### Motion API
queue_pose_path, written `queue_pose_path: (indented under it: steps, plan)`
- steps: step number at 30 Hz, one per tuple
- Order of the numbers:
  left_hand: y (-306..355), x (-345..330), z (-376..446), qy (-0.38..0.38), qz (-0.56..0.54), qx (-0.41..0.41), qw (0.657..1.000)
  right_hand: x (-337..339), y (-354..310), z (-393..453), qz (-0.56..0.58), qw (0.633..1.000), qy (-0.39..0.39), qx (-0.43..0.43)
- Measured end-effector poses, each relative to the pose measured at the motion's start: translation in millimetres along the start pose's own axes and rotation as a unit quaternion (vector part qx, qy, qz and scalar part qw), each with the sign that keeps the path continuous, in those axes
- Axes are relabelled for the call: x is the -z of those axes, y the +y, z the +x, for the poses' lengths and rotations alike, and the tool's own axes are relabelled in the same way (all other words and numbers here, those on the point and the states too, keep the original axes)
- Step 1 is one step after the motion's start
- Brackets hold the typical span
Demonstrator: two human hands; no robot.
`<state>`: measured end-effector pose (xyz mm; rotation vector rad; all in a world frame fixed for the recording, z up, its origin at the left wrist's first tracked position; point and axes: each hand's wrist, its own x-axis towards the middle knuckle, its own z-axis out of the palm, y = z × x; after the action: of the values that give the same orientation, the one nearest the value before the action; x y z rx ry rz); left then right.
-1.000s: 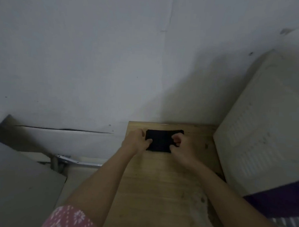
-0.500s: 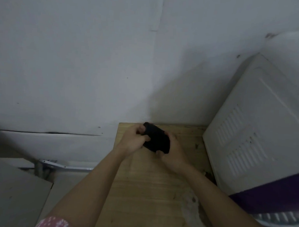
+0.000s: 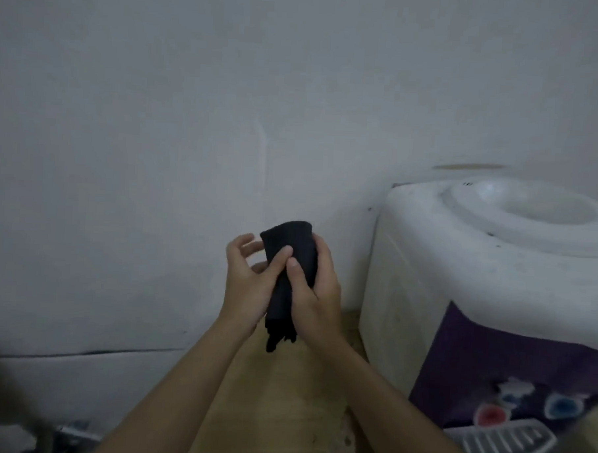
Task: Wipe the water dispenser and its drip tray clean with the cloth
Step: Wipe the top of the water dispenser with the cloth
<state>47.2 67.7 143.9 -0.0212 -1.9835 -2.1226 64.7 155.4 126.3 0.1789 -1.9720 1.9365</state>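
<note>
Dim room, plain white wall (image 3: pixel 158 117) behind; wooden counter (image 3: pixel 282 414) below, running from 6 o'clock up toward centre.

Fingers: right hand (image 3: pixel 317 295) is wrapped round the cloth (image 3: pixel 289 250), thumb laid across its front, fingers curled behind it. Left hand (image 3: pixel 245 289) pinches the same cloth from the 9 o'clock side with thumb against the fabric; its other fingers (image 3: pixel 242 241) spread loosely toward the wall. Both hands are therefore grasping the cloth, held upright in the air at frame centre, its lower end hanging free below the palms.

Change: one second ago the cloth lay flat on the counter under both hands; half a second ago it was being gathered up. It is now lifted clear of the counter and bunched into a wad. The view has also swung, so the water dispenser (image 3: pixel 476 285) at 3 o'clock shows its top recess, with the red and blue taps and the slatted drip tray (image 3: pixel 507 444) at 4 to 5 o'clock.

Judgement: pickup and folding step appears complete; no wiping contact yet. Cloth is near the dispenser's left side but apart from it. Next move likely carries the wad rightward to the casing.
</note>
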Motion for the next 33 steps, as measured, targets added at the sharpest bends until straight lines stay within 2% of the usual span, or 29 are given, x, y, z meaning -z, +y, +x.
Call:
queue_pose_path:
  steps: [2, 3, 6, 9, 12, 15, 19, 22, 25, 26, 29, 31, 33]
  plan:
    - [23, -12, -6, 0.054, 0.074, -0.109, 0.99, 8, -28, 8, -0.028, 0.999, 0.01, 0.034]
    - [34, -16, -8, 0.048, 0.099, -0.142, 0.984, 12, -39, 11, -0.042, 0.998, 0.007, 0.049]
    - [69, -31, -13, -0.039, 0.105, -0.146, 0.983, 30, -71, 19, -0.056, 0.996, -0.002, 0.062]
    - [95, -50, -21, -0.12, 0.08, -0.156, 0.977, 45, -100, 18, 0.03, 0.998, -0.039, 0.05]
    - [112, -71, -31, -0.119, 0.075, -0.208, 0.968, 72, -128, 22, 0.092, 0.992, -0.082, 0.016]
    - [120, -89, -36, -0.095, 0.079, -0.248, 0.961, 111, -152, 32, -0.011, 0.99, -0.14, 0.01]
    - [126, -123, -48, -0.095, 0.104, -0.277, 0.951, 174, -170, 42, -0.131, 0.971, -0.194, 0.053]
    - [123, -140, -53, -0.112, 0.141, -0.272, 0.945, 220, -167, 50, -0.216, 0.96, -0.154, 0.094]
    - [113, -151, -64, -0.152, 0.192, -0.236, 0.94, 271, -158, 52, -0.324, 0.929, -0.146, 0.104]
    - [109, -154, -69, -0.158, 0.239, -0.231, 0.93, 285, -155, 51, -0.355, 0.917, -0.155, 0.097]
    - [100, -167, -72, -0.173, 0.414, -0.21, 0.869, 305, -144, 48, -0.428, 0.879, -0.199, 0.071]
    - [98, -176, -73, -0.184, 0.472, -0.173, 0.845, 309, -138, 45, -0.446, 0.865, -0.224, 0.048]
    - [99, -180, -75, -0.18, 0.497, -0.166, 0.833, 310, -136, 43, -0.437, 0.87, -0.227, 0.034]
